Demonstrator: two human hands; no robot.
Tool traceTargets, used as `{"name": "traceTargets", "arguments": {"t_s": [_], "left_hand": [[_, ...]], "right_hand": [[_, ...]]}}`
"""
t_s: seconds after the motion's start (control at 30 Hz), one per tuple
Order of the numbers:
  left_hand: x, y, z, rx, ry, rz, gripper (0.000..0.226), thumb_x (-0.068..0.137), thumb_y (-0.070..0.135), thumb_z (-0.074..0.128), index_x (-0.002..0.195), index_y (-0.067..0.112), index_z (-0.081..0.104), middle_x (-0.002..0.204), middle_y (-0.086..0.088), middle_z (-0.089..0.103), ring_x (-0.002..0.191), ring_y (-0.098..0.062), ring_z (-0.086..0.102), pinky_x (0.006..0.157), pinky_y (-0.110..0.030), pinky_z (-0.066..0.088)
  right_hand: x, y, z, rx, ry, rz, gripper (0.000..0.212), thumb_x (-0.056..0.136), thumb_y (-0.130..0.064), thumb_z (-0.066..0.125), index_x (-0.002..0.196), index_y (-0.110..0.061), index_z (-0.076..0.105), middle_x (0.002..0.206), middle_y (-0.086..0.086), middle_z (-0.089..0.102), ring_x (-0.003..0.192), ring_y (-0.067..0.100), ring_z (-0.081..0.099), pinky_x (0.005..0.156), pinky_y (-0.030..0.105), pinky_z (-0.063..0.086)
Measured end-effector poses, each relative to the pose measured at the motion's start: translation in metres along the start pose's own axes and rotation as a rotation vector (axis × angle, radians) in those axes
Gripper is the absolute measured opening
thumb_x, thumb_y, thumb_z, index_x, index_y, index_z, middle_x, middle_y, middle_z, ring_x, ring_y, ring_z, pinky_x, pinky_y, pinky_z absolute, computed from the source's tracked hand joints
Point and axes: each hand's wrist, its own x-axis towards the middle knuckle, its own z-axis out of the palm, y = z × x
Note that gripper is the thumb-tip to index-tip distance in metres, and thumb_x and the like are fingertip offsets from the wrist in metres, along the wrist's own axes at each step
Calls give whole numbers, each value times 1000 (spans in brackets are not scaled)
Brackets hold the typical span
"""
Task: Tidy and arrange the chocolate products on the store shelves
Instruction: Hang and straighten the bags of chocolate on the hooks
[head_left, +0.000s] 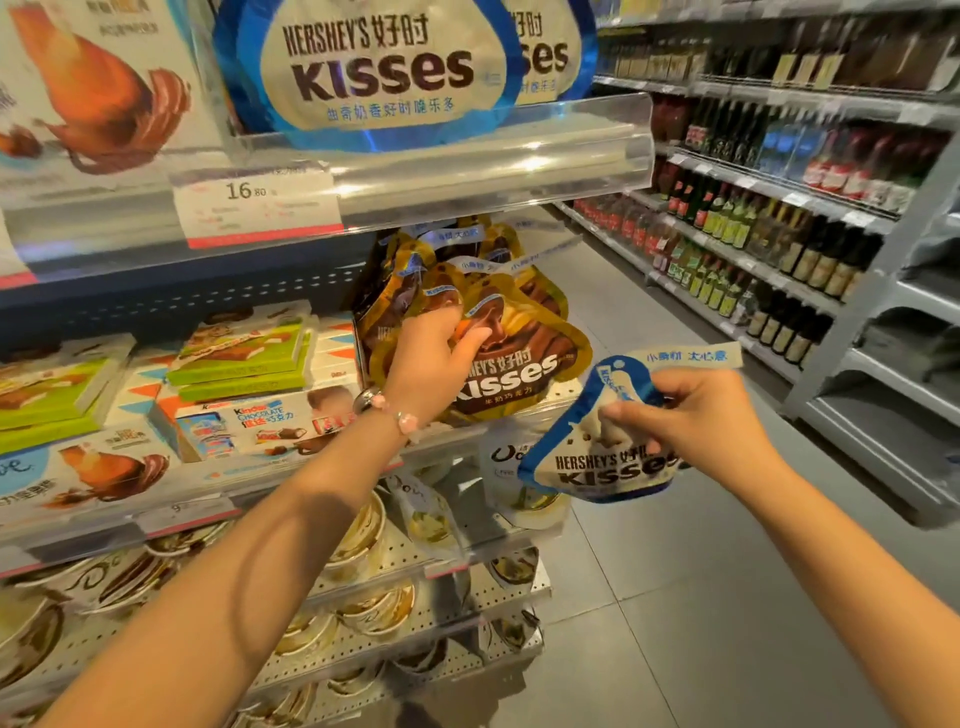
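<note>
Left grip steadies the gold bags, likely making room; right grip pinches 1 blue bag, probably misplaced.

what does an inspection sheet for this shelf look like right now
surface: middle shelf, gold bags crowded at its end
job's things: blue bag off the shelf, in the right hand; gold bags leaning; more blue bags on the top shelf
clutter: boxes stacked unevenly
grippers: left hand grips a gold bag; right hand pinches the blue bag
cables: nothing seen
surroundings: bottles across the aisle
</note>
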Motion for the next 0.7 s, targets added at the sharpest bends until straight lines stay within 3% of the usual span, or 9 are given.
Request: {"name": "traceTargets", "arguments": {"t_s": [0.07,0.13,0.2,0.27,0.33,0.43,0.5,0.6,0.7], "left_hand": [[8,1,9,14,-1,32,40,90,19,60,57,17,38,54,4,38,50,-7,35,50,-19,27],[14,3,16,50,-9,49,38,90,17,59,57,17,41,54,6,40,51,-9,39,50,-16,27],[19,3,24,78,-34,45,27,92,16,57,66,9,53,59,1,49,58,-17,49,56,-27,32],[23,3,30,96,-37,28,25,92,16,55,70,5,56,63,-6,55,61,-21,53,59,-31,34],[25,3,35,127,-24,13,26,93,14,54,69,4,55,63,-9,56,60,-22,51,59,-29,29],[24,-1,43,168,-27,18,26,93,14,53,72,-2,57,66,-13,58,62,-22,51,59,-27,26],[23,-3,47,165,-27,36,27,92,13,54,70,-2,55,66,-16,57,62,-25,50,59,-34,36],[24,-2,49,164,-21,37,27,92,13,53,71,-3,55,67,-17,58,63,-29,53,58,-40,41],[24,-1,48,178,-21,30,27,93,16,54,72,-2,55,67,-14,57,63,-25,53,58,-38,41]], "right_hand": [[4,1,-2,1,23,17,8,77,-15,77,70,-16,72,56,11,66,36,3,47,41,11,37],[10,2,-5,-7,47,26,5,77,-15,76,75,-18,73,65,10,70,38,1,50,41,11,38],[14,4,-8,-61,83,0,12,76,-18,77,76,-28,71,75,-1,72,50,-4,58,46,11,43],[17,8,-12,-153,114,-33,12,74,-23,78,78,-32,72,81,-7,73,67,-2,64,58,20,52],[19,9,-16,-206,120,-48,7,73,-26,78,76,-28,73,76,-9,72,71,6,66,62,28,54],[21,7,-20,-299,112,-114,33,74,-27,78,55,-38,53,47,-20,51,50,-4,52,46,11,37],[21,5,-22,-387,97,-120,33,76,-30,77,55,-32,50,47,-18,44,47,-2,49,47,11,35],[24,5,-23,-385,86,-77,22,76,-33,75,61,-24,61,55,-12,56,50,4,47,44,16,31],[25,4,-22,-318,109,-85,46,75,-27,78,46,-33,43,44,-16,45,43,1,43,42,15,29]]}}
